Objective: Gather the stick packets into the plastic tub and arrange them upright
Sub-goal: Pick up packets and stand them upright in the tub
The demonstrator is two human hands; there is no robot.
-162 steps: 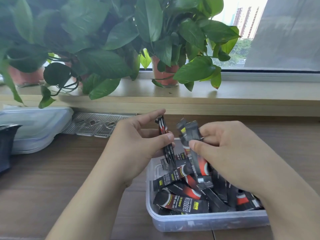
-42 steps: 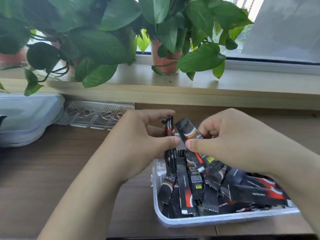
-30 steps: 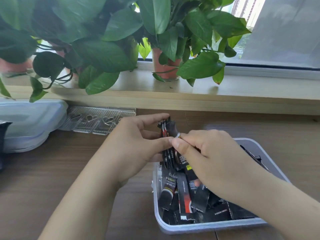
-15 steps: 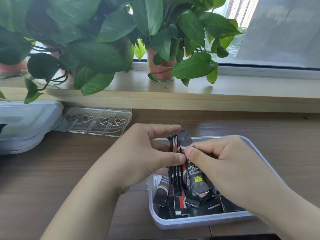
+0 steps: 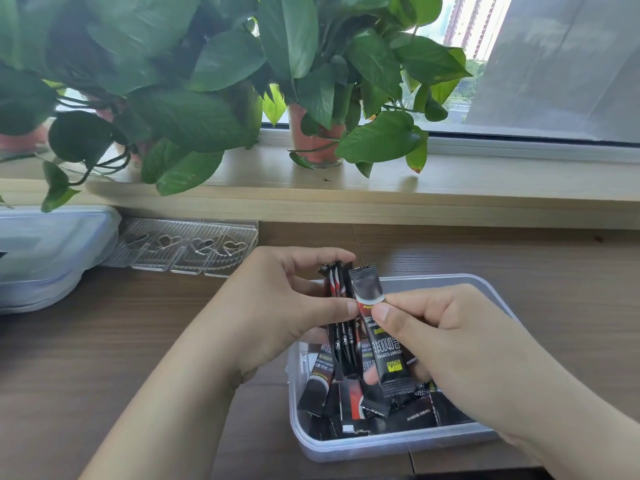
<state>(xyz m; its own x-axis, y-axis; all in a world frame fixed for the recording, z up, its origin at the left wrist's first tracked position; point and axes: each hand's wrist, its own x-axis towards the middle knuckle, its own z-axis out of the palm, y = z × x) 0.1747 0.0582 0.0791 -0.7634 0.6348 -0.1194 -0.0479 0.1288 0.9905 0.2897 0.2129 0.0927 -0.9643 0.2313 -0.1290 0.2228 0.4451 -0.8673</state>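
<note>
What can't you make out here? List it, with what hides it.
Head view only.
Packet count in the bundle in the left hand: edge-on, under fingers.
Right side of the tub: behind the right hand, its packet and forearm.
The white box: cut off by the left edge.

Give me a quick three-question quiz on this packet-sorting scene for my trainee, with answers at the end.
1. True or false: the left hand grips several packets upright.
2. The right hand pinches: A a leaf, B one packet, C a lid.
3. What shapes mark the clear tray beyond the tub?
Key: 1 true; 2 B; 3 hearts.
</note>
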